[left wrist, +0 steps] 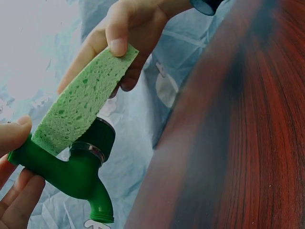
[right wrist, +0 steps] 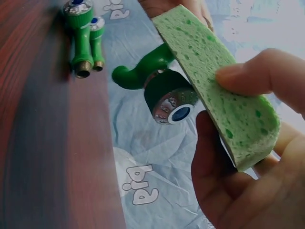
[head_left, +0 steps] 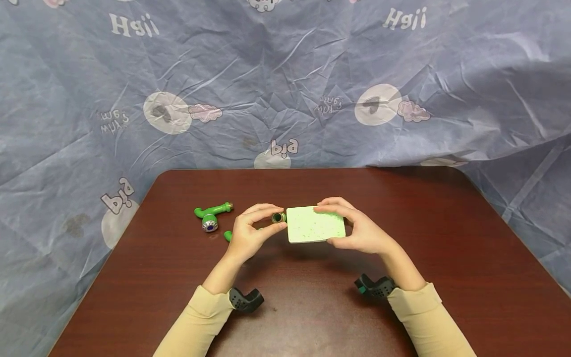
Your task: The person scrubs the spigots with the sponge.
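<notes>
Between its thumb and fingers, my left hand (head_left: 256, 229) grips a green tap (left wrist: 78, 174) by the end of its pipe. The tap has a curved spout and a dark green knob with a silver, blue-centred cap, plain in the right wrist view. My right hand (head_left: 359, 228) pinches a flat, light green sponge (right wrist: 224, 90) at one end, thumb on one face and fingers on the other. The sponge's far end lies against or just beside the tap's pipe; whether they touch I cannot tell. In the head view, the sponge hides most of the tap.
On the dark red-brown table (head_left: 303, 307), another green tap (head_left: 209, 215) lies left of my left hand. A further green tap (head_left: 228, 236) is mostly hidden behind that hand. A grey-blue patterned sheet (head_left: 285, 99) hangs behind the table.
</notes>
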The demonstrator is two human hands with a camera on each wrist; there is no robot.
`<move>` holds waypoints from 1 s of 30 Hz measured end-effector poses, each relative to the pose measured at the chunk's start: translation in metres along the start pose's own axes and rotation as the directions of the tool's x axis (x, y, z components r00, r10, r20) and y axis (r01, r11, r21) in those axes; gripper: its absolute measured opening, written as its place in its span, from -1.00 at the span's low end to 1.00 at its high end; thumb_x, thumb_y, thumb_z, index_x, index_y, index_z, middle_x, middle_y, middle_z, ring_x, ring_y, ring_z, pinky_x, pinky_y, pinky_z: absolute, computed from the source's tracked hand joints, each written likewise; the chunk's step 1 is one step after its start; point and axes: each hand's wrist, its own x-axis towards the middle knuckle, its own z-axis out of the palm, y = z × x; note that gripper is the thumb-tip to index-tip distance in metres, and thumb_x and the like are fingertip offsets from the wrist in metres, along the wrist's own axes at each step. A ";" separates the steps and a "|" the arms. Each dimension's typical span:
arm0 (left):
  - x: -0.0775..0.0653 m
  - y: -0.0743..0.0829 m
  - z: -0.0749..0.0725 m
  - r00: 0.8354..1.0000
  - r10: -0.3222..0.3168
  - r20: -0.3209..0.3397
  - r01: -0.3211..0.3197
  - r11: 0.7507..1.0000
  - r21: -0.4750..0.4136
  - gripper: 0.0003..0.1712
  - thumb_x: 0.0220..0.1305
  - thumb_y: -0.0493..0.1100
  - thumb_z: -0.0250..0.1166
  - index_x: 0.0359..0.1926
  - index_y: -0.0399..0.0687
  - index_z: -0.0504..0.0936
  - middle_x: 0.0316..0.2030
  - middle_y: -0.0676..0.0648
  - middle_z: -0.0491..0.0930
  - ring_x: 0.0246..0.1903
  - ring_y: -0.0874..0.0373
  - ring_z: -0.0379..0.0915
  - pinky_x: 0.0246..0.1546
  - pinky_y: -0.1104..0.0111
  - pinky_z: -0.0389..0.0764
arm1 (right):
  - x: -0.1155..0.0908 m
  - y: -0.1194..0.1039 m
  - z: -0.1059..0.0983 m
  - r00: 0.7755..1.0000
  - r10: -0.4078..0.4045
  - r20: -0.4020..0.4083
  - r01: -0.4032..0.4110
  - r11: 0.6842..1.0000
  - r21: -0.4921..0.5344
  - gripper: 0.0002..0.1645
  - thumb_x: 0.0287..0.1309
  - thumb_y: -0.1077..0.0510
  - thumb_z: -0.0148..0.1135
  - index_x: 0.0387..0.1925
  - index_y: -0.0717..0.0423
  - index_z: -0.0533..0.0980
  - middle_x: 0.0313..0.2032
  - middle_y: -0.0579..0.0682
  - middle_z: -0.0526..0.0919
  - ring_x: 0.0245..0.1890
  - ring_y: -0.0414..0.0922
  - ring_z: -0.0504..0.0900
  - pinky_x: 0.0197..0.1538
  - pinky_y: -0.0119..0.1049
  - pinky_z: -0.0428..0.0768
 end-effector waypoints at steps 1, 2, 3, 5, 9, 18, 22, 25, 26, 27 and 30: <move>0.000 0.000 0.000 1.000 -0.002 0.002 0.002 1.000 0.002 -0.68 -0.09 -0.45 0.44 -0.20 -0.39 0.68 -0.19 -0.24 0.62 -0.13 0.02 0.52 -0.19 0.11 0.60 | 0.000 0.000 0.000 1.000 0.001 -0.002 -0.001 1.000 -0.005 -0.22 -0.18 0.45 0.39 0.18 0.12 0.42 0.18 0.00 0.30 0.11 -0.07 0.34 -0.12 -0.34 0.55; 0.000 0.000 0.000 1.000 -0.007 0.006 0.007 1.000 0.003 -0.69 -0.08 -0.45 0.45 -0.21 -0.39 0.68 -0.19 -0.23 0.62 -0.13 0.04 0.52 -0.18 0.15 0.60 | 0.001 -0.001 0.000 1.000 0.004 -0.009 -0.004 1.000 -0.010 -0.22 -0.18 0.45 0.39 0.18 0.11 0.42 0.18 0.00 0.30 0.11 -0.08 0.34 -0.12 -0.35 0.54; 0.000 0.000 0.000 1.000 -0.010 0.009 0.010 1.000 0.006 -0.69 -0.09 -0.44 0.45 -0.21 -0.38 0.68 -0.19 -0.23 0.62 -0.14 0.05 0.52 -0.18 0.15 0.60 | 0.001 -0.002 0.001 1.000 0.008 -0.019 -0.009 1.000 -0.015 -0.22 -0.18 0.45 0.38 0.18 0.11 0.42 0.18 -0.01 0.30 0.12 -0.09 0.33 -0.11 -0.36 0.53; -0.001 0.001 0.000 1.000 -0.011 0.013 0.010 1.000 0.017 -0.69 -0.09 -0.44 0.45 -0.22 -0.37 0.69 -0.20 -0.22 0.62 -0.14 0.06 0.53 -0.18 0.18 0.59 | 0.003 -0.002 0.002 0.999 0.008 -0.040 -0.008 1.000 -0.016 -0.22 -0.18 0.45 0.38 0.18 0.13 0.42 0.18 0.01 0.31 0.12 -0.09 0.33 -0.12 -0.37 0.53; 0.000 0.000 -0.001 0.999 -0.035 0.012 0.035 0.999 -0.038 -0.69 -0.05 -0.48 0.41 -0.19 -0.45 0.65 -0.19 -0.29 0.60 -0.19 0.08 0.56 -0.19 0.14 0.62 | 0.002 -0.001 0.002 0.998 0.008 -0.062 -0.007 1.000 0.003 -0.23 -0.17 0.47 0.38 0.18 0.18 0.41 0.18 0.04 0.30 0.12 -0.07 0.34 -0.13 -0.38 0.53; 0.004 -0.024 -0.011 0.972 -0.193 -0.134 0.162 0.963 -0.217 -0.70 0.03 -0.44 0.38 -0.15 -0.46 0.61 -0.27 -0.22 0.65 -0.34 0.17 0.61 -0.33 0.41 0.62 | -0.003 -0.002 -0.015 0.987 0.009 -0.157 0.001 0.998 0.063 -0.21 -0.18 0.54 0.34 0.20 0.30 0.36 0.19 0.13 0.26 -0.02 -0.08 0.40 -0.19 -0.42 0.56; 0.005 -0.033 -0.015 0.960 -0.224 -0.169 0.158 0.929 -0.336 -0.66 0.04 -0.41 0.39 -0.13 -0.48 0.58 -0.26 -0.06 0.66 -0.33 0.20 0.61 -0.30 0.33 0.64 | -0.005 -0.002 -0.019 0.979 0.014 -0.206 0.002 0.997 0.075 -0.21 -0.18 0.57 0.31 0.20 0.34 0.34 0.19 0.16 0.25 -0.02 -0.09 0.40 -0.18 -0.47 0.53; 0.006 -0.033 -0.017 0.954 -0.248 -0.167 0.154 0.886 -0.437 -0.66 0.04 -0.42 0.38 -0.13 -0.48 0.57 -0.26 -0.06 0.65 -0.33 0.16 0.61 -0.25 0.14 0.63 | -0.005 -0.002 -0.020 0.975 0.029 -0.218 -0.012 0.997 0.077 -0.22 -0.17 0.57 0.30 0.20 0.34 0.34 0.19 0.16 0.25 -0.03 -0.09 0.39 -0.17 -0.49 0.52; 0.006 -0.033 -0.017 0.953 -0.255 -0.162 0.153 0.870 -0.469 -0.68 0.04 -0.43 0.37 -0.14 -0.46 0.58 -0.25 -0.08 0.65 -0.32 0.14 0.61 -0.24 0.09 0.62 | -0.005 -0.002 -0.020 0.975 0.036 -0.217 -0.019 0.997 0.080 -0.22 -0.16 0.57 0.30 0.20 0.34 0.34 0.19 0.15 0.25 -0.03 -0.10 0.39 -0.17 -0.49 0.52; 0.006 -0.033 -0.017 0.952 -0.263 -0.155 0.157 0.856 -0.492 -0.71 0.04 -0.44 0.36 -0.15 -0.42 0.59 -0.25 -0.09 0.65 -0.32 0.14 0.61 -0.24 0.10 0.62 | -0.005 -0.002 -0.020 0.976 0.043 -0.216 -0.025 0.996 0.084 -0.22 -0.16 0.56 0.30 0.21 0.33 0.34 0.19 0.15 0.25 -0.03 -0.10 0.39 -0.17 -0.49 0.52; 0.007 -0.032 -0.017 0.952 -0.277 -0.131 0.166 0.825 -0.540 -0.76 0.06 -0.47 0.33 -0.19 -0.27 0.63 -0.26 -0.09 0.64 -0.31 0.14 0.61 -0.23 0.14 0.63 | -0.005 -0.004 -0.019 0.975 0.060 -0.215 -0.039 0.994 0.103 -0.23 -0.14 0.55 0.30 0.21 0.32 0.34 0.19 0.14 0.25 -0.04 -0.10 0.40 -0.16 -0.48 0.52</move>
